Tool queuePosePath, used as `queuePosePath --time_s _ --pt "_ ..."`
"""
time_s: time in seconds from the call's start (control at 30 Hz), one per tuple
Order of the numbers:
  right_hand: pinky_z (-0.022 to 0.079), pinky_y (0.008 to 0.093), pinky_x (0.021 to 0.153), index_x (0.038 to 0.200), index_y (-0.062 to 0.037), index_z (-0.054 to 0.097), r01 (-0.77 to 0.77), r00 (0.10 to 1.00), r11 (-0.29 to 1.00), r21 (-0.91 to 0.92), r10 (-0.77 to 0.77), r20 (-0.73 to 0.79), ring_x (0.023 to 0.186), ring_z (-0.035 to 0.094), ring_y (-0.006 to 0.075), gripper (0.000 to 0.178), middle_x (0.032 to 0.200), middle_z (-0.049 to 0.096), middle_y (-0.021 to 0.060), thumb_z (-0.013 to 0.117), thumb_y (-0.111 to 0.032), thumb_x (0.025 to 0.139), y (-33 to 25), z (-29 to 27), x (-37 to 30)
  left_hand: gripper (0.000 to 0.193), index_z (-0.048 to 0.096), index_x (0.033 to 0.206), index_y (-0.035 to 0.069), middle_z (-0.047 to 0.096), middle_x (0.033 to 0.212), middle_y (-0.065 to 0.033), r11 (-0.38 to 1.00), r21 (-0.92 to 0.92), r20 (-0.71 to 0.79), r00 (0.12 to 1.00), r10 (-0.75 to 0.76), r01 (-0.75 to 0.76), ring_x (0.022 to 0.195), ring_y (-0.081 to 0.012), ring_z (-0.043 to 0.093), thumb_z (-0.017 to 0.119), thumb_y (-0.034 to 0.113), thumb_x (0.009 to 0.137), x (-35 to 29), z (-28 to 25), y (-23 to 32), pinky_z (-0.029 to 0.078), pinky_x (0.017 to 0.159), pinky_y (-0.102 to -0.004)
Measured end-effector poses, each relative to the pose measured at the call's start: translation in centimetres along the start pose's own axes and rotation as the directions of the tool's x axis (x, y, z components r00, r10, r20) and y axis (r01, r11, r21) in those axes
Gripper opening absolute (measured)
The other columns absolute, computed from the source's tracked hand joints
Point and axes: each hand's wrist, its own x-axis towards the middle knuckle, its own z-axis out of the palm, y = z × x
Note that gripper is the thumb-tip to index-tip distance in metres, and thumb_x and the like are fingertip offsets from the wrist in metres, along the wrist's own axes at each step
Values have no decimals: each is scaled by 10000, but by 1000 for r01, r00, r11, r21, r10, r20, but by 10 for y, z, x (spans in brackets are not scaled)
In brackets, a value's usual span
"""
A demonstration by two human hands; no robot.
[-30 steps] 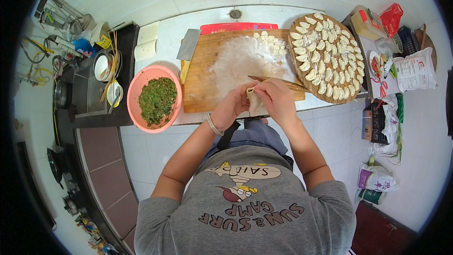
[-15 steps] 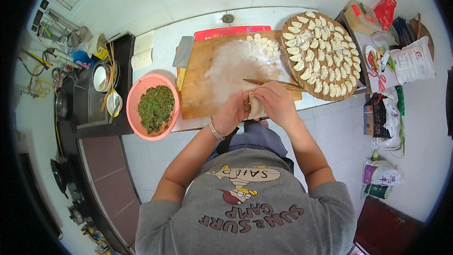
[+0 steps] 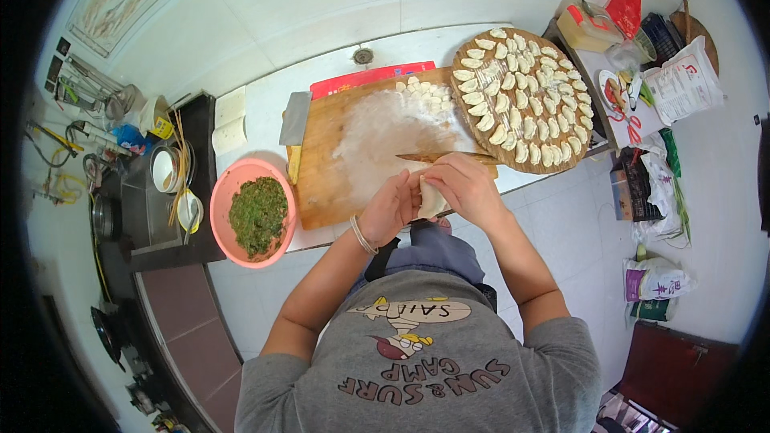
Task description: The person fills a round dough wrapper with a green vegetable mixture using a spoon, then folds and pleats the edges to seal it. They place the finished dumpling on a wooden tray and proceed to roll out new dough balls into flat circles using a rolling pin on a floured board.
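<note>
Close to the front edge of the cutting board (image 3: 317,176), I hold a pale dumpling (image 3: 432,199) between both hands. My left hand (image 3: 389,207) curls against its left side. The fingers of my right hand (image 3: 468,190) pinch its upper edge from the right. Just beyond my hands, a tapered wooden rolling pin (image 3: 425,156) lies across the floured board. Several small dough pieces (image 3: 425,96) sit at the board's far right. Rows of folded dumplings (image 3: 524,100) cover most of the round wooden board (image 3: 488,76) to the right.
Left of the cutting board stands a pink bowl (image 3: 222,232) with green chopped filling (image 3: 258,216). A cleaver (image 3: 296,118) rests at the board's left edge. Farther left are a sink (image 3: 160,224) and small bowls (image 3: 166,170). Red scissors (image 3: 632,126) lie on the right side table.
The whole view has shifted and turned slightly. Both hands stay on the dumpling in front of the board, and the dumpling is tilted a little more to the right.
</note>
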Motion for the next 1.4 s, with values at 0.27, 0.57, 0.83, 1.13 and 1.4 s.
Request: queuePosePath --time_s 0.27,0.57,0.83,1.13,1.4 --pt "512 334 673 929 -35 671 92 995 990 -109 -87 56 786 623 252 251 843 610 68 669 -43 678 2 -18 -3 654 429 1359 -8 583 1230 -133 1000 -13 73 997 -12 13 1082 -221 585 244 503 994 8 12 5 457 942 -379" --pt "513 340 641 913 -30 685 -188 981 982 12 188 -54 770 645 272 145 866 651 98 702 -56 772 -4 -29 -4 668 393 1399 -20 568 1273 -136 994 -109 37 999 25 -21 1174 -241 555 239 489 995 14 11 4 426 1016 -423" --pt "487 377 605 830 -14 650 -210 976 976 -56 206 -76 698 612 304 56 801 628 113 681 -59 818 -8 -19 1 593 448 1339 -10 562 1271 -146 970 -232 -10 998 67 -67 1163 -254 557 248 444 1013 19 10 4 441 1012 -436" --pt "489 361 641 870 -35 671 -190 981 982 -2 189 -52 740 620 284 65 840 625 103 679 -60 810 -33 -16 -11 659 427 1332 -41 445 1376 -281 765 -606 -127 976 177 -218 1294 -405 434 281 497 982 17 13 12 336 1108 -499" --pt "499 356 635 889 -18 654 -50 985 995 -90 34 -170 746 621 275 162 836 610 96 705 -4 736 -25 -4 -13 659 403 1350 -45 419 1395 -296 756 -626 -97 981 167 -191 1307 -428 412 276 489 986 15 17 13 335 1105 -497"
